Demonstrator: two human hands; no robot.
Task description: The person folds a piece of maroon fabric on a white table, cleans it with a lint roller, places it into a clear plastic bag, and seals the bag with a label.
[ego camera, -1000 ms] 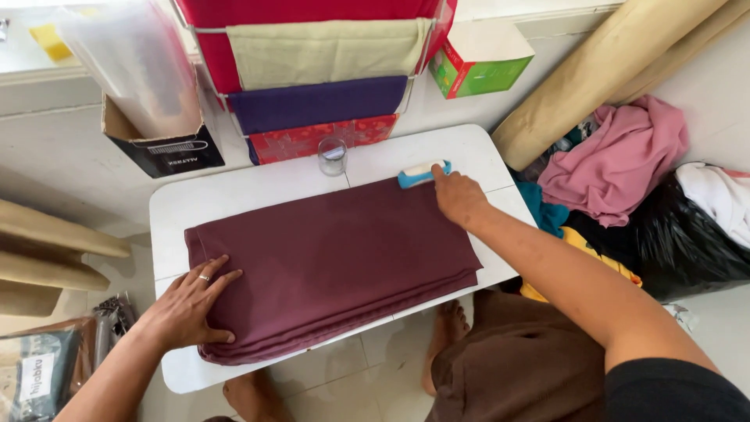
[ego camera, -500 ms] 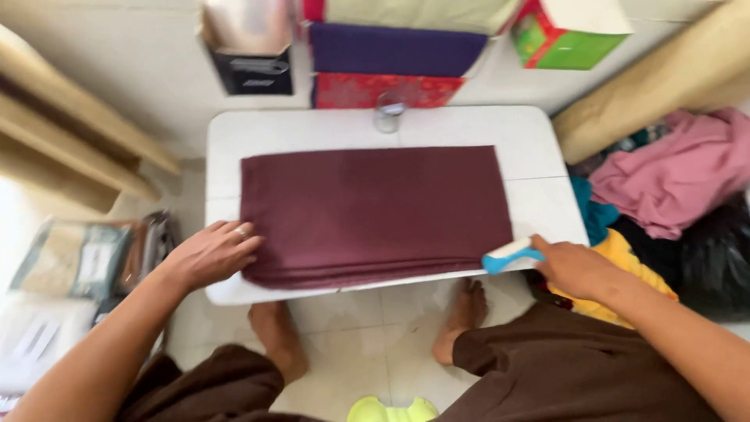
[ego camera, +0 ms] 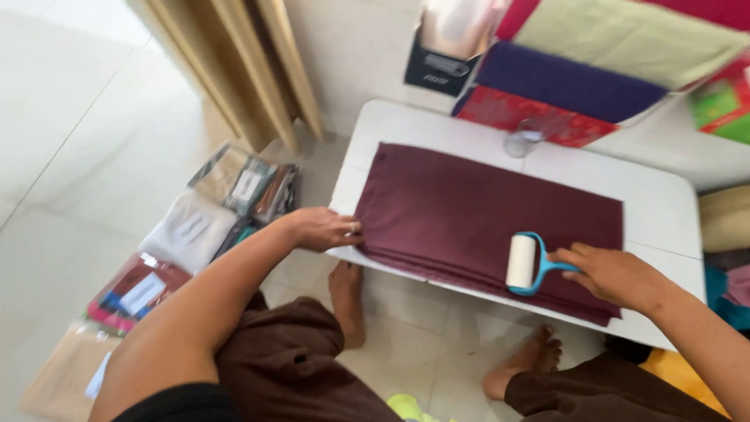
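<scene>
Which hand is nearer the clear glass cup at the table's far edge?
Right. The right hand holds the blue-handled lint roller just below the clear glass cup; the left hand presses the maroon cloth's far left edge.

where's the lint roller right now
In the head view, the lint roller lies on the folded maroon cloth near the table's front edge, toward the right, with its blue handle in the right hand.

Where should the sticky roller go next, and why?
Probably roll the lint roller left along the folded maroon cloth: the right hand has it near the right end, and the left hand pins the left edge.
</scene>
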